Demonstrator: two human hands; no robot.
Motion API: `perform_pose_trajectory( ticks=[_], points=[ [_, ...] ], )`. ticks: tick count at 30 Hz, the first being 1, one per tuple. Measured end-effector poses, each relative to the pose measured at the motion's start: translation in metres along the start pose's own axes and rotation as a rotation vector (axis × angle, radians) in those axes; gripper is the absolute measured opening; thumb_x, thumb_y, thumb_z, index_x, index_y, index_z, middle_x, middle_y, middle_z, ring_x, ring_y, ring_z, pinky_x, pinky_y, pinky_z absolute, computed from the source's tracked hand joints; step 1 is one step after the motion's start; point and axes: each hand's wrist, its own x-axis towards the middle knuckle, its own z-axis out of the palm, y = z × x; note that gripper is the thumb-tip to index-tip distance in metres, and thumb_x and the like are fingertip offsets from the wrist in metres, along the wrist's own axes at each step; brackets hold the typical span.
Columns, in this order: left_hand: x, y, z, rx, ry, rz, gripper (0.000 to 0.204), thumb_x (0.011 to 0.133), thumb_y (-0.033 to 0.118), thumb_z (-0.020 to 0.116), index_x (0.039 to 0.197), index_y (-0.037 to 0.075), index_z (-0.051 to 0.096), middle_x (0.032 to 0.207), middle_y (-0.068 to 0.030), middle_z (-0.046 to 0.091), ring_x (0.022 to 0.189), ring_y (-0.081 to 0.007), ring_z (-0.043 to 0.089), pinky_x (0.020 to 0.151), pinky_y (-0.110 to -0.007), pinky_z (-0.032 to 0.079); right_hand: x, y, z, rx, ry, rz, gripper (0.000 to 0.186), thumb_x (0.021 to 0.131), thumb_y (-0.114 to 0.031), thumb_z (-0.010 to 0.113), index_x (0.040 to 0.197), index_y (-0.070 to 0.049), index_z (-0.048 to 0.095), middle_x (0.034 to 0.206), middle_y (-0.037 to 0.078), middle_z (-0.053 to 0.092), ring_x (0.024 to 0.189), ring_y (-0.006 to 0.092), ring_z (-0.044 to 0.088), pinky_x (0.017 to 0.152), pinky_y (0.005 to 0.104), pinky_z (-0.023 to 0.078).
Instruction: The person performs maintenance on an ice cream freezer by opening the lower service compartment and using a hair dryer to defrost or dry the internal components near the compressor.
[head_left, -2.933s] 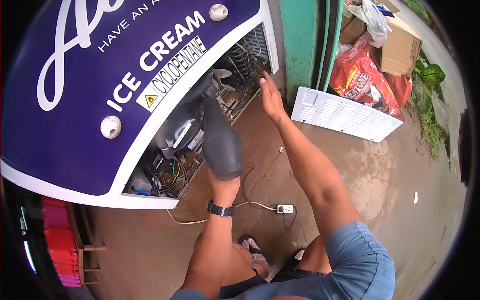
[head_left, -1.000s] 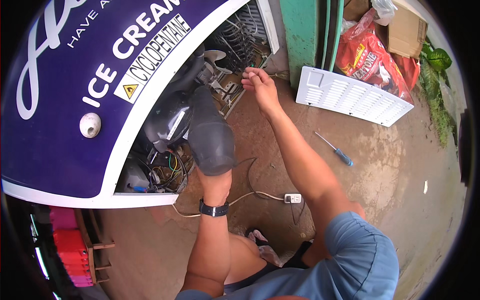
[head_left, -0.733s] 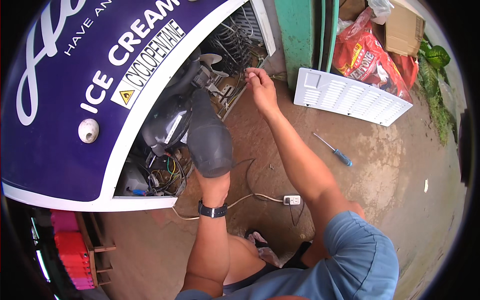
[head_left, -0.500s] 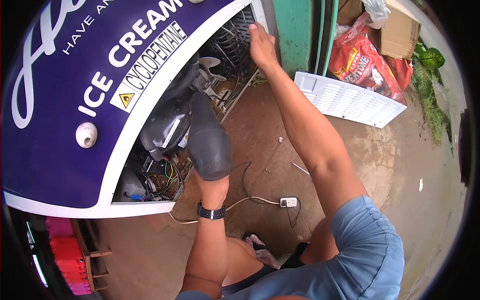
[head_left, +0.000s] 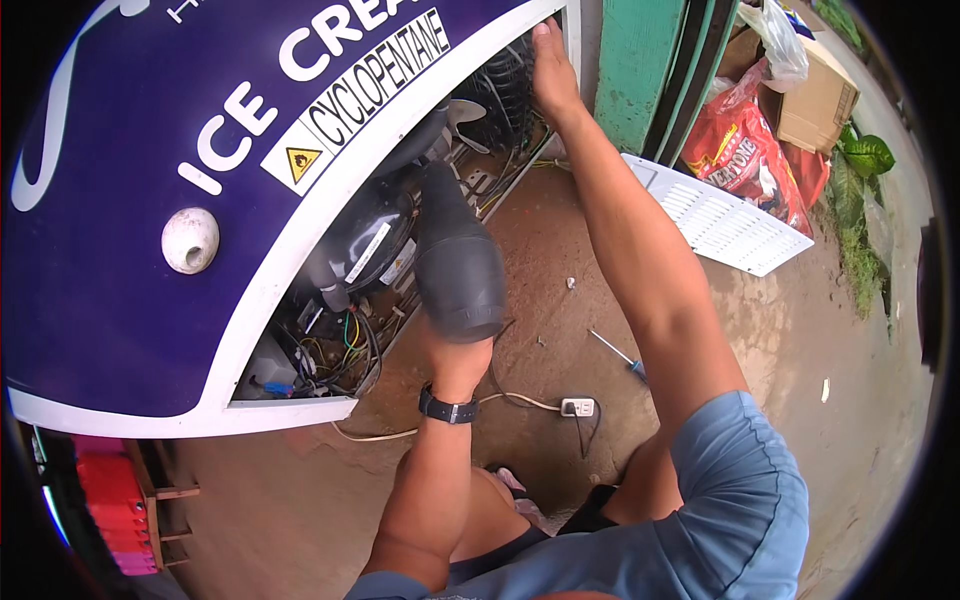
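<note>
My left hand (head_left: 462, 362), with a dark watch on its wrist, is closed around a dark grey handheld blower (head_left: 460, 265) shaped like a hair dryer. The blower's narrow end points into the open lower compartment of a purple and white ice cream freezer (head_left: 130, 330). Beside it are a black compressor (head_left: 365, 235), a fan (head_left: 468, 115) and a dark coil (head_left: 505, 85). My right hand (head_left: 556, 75) grips the white frame at the compartment's far right corner, thumb showing and fingers partly hidden. Loose coloured wires (head_left: 345, 345) lie at the compartment's near end.
A pale cord runs over the floor to a white socket block (head_left: 577, 407). A screwdriver (head_left: 615, 347) lies by my right forearm. Beyond are a white louvred panel (head_left: 720, 215), a red bag (head_left: 745, 150), a cardboard box (head_left: 815, 95) and a green post (head_left: 640, 65).
The view has shifted, so the freezer, blower and both hands appear farther right and slightly higher. The screwdriver's blue handle now shows beside my right arm. Both hands keep their hold.
</note>
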Motion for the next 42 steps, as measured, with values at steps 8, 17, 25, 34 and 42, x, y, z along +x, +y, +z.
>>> perform_pose_trajectory(
  ticks=[8, 17, 25, 34, 42],
  points=[
    [0.007, 0.01, 0.003, 0.155, -0.007, 0.102, 0.048, 0.086, 0.009, 0.074, 0.13, 0.002, 0.056, 0.123, -0.0122, 0.066, 0.11, -0.0238, 0.064, 0.095, -0.038, 0.051, 0.003, 0.021, 0.009, 0.023, 0.078, 0.125, 0.057, 0.102, -0.044, 0.043, 0.135, 0.002, 0.044, 0.133, 0.028, 0.054, 0.125, 0.0371, 0.051, 0.107, 0.0419, 0.037],
    [0.011, 0.008, 0.008, 0.05, -0.006, 0.106, 0.053, 0.086, 0.01, 0.074, 0.133, 0.002, 0.052, 0.126, -0.0122, 0.064, 0.113, -0.025, 0.062, 0.097, -0.038, 0.05, 0.002, 0.026, 0.005, 0.054, 0.035, 0.157, 0.051, 0.104, -0.045, 0.042, 0.135, -0.004, 0.046, 0.132, 0.018, 0.056, 0.122, 0.0289, 0.051, 0.107, 0.0375, 0.037],
    [0.011, 0.002, -0.005, 0.218, -0.063, 0.098, 0.066, 0.083, 0.014, 0.077, 0.139, 0.002, 0.045, 0.126, -0.0159, 0.064, 0.114, -0.0301, 0.064, 0.096, -0.04, 0.05, -0.151, 0.015, -0.047, 0.148, 0.229, 0.172, 0.024, 0.103, -0.013, 0.052, 0.121, 0.001, 0.057, 0.109, 0.011, 0.065, 0.1, 0.0177, 0.062, 0.09, 0.0305, 0.05],
    [0.018, 0.021, 0.006, 0.149, -0.039, 0.074, 0.084, 0.08, 0.016, 0.081, 0.148, 0.001, 0.034, 0.128, -0.019, 0.064, 0.116, -0.0335, 0.064, 0.097, -0.042, 0.05, -0.447, -0.033, 0.012, -0.16, -0.56, 0.089, 0.045, 0.091, -0.008, 0.064, 0.135, -0.001, 0.055, 0.134, 0.019, 0.06, 0.12, 0.034, 0.058, 0.097, 0.0383, 0.047],
    [0.016, 0.048, 0.006, 0.228, -0.008, 0.082, 0.082, 0.081, 0.016, 0.08, 0.148, 0.001, 0.035, 0.129, -0.0194, 0.064, 0.118, -0.0341, 0.063, 0.097, -0.041, 0.05, -0.353, -0.1, 0.099, -0.026, -0.44, -0.143, 0.055, 0.094, -0.003, 0.055, 0.147, 0.0, 0.041, 0.136, 0.022, 0.051, 0.12, 0.036, 0.054, 0.105, 0.0398, 0.042]
  ],
)
